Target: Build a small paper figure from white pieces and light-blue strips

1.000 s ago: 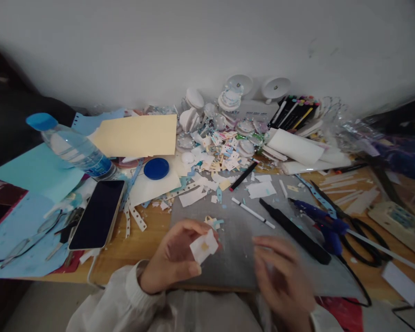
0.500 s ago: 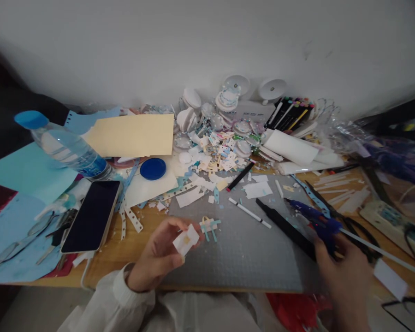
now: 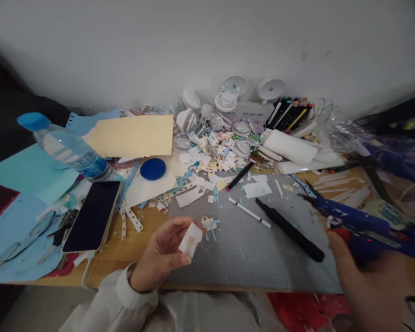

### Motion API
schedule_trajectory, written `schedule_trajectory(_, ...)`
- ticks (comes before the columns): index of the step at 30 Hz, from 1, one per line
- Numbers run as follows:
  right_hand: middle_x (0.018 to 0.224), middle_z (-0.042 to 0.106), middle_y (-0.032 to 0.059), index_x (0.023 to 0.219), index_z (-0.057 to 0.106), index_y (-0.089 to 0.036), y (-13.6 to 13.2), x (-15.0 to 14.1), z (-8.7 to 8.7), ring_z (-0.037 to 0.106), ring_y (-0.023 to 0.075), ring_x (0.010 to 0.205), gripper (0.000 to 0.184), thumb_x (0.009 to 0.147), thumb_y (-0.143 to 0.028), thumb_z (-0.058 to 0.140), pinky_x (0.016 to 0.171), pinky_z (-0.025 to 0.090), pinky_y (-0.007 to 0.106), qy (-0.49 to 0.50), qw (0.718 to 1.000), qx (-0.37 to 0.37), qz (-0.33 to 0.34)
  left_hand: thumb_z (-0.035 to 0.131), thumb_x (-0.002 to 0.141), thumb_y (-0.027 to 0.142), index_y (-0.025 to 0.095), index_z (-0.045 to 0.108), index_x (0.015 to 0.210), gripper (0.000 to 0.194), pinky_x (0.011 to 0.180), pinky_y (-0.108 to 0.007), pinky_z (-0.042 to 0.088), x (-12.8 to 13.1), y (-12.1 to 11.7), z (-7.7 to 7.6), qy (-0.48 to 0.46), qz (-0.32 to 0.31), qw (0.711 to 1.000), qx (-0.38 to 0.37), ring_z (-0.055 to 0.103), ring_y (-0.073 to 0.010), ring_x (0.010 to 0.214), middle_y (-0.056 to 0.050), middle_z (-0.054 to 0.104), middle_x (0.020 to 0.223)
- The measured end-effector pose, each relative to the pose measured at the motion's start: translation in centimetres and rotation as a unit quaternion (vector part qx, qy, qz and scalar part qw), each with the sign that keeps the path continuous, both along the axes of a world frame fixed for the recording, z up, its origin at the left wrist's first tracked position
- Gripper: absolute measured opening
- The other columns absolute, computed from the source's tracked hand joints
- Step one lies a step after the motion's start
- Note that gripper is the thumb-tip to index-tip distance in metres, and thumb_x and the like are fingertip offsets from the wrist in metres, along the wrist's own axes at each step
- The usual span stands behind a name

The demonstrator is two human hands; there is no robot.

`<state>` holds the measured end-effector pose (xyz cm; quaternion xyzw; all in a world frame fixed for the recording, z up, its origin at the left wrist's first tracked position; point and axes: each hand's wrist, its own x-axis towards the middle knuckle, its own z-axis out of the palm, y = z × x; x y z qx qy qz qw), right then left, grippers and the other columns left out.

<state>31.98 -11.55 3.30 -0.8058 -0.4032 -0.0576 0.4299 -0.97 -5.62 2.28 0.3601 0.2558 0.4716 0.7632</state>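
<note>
Between the thumb and fingers of my left hand point(image 3: 164, 253) is a small white paper piece point(image 3: 191, 240) with a tan mark on its face. Just beyond those fingertips, a little cut-paper figure with light blue strips point(image 3: 211, 225) lies on the grey cutting mat point(image 3: 249, 258). At the right, my right hand point(image 3: 373, 286), partly blurred, is wrapped round the handle of a blue glue gun point(image 3: 363, 221). Its dark nozzle points left, over the mat's right side. A thick black pen-like tool point(image 3: 290, 230) and a white marker point(image 3: 249, 212) lie between the hands.
A dark phone point(image 3: 92, 216), a water bottle point(image 3: 69, 147) and a blue round lid point(image 3: 152, 169) are on the left. Paper scraps point(image 3: 221, 154) pile up at the back, beside several markers point(image 3: 292, 113). Glue sticks point(image 3: 335, 184) lie far right.
My right hand has lifted the glue gun from the mat's right edge and brought it nearer, its body turned. My left hand has tilted the paper piece more upright.
</note>
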Motion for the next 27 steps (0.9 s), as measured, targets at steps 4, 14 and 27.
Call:
schedule_trajectory(4, 0.059, 0.063, 0.0023, 0.071, 0.058, -0.021, 0.1, -5.1, 0.8, 0.058, 0.0203, 0.05, 0.037, 0.055, -0.048, 0.077, 0.047, 0.046, 0.032, 0.094, 0.995, -0.016, -0.01, 0.086, 0.064, 0.02, 0.027, 0.071, 0.108, 0.047, 0.084, -0.02, 0.049, 0.9, 0.0, 0.6, -0.01, -0.017, 1.0, 0.007, 0.066, -0.0149, 0.097, -0.003, 0.072, 0.107)
schedule_trajectory(14, 0.061, 0.063, -0.0019, 0.077, 0.058, -0.021, 0.1, -9.1, 0.4, 0.059, 0.0141, 0.049, 0.009, 0.073, -0.028, 0.064, 0.045, 0.047, 0.023, -0.059, 0.961, -0.004, 0.271, 0.087, 0.06, 0.014, 0.026, 0.071, 0.107, 0.051, 0.081, -0.022, 0.05, 0.8, -0.5, 1.8, -0.013, -0.016, 1.0, 0.021, 0.067, -0.0172, 0.096, -0.005, 0.073, 0.105)
schedule_trajectory(27, 0.063, 0.063, -0.0019, 0.079, 0.056, -0.022, 0.0, -9.0, 0.4, 0.062, 0.0152, 0.052, 0.009, 0.076, -0.029, 0.059, 0.048, 0.048, 0.024, -0.138, 0.947, -0.039, 0.287, 0.086, 0.061, 0.008, 0.025, 0.069, 0.112, 0.056, 0.089, -0.025, 0.05, 0.9, -0.8, 1.6, -0.015, -0.046, 0.997, 0.052, 0.065, -0.0189, 0.104, -0.006, 0.071, 0.11)
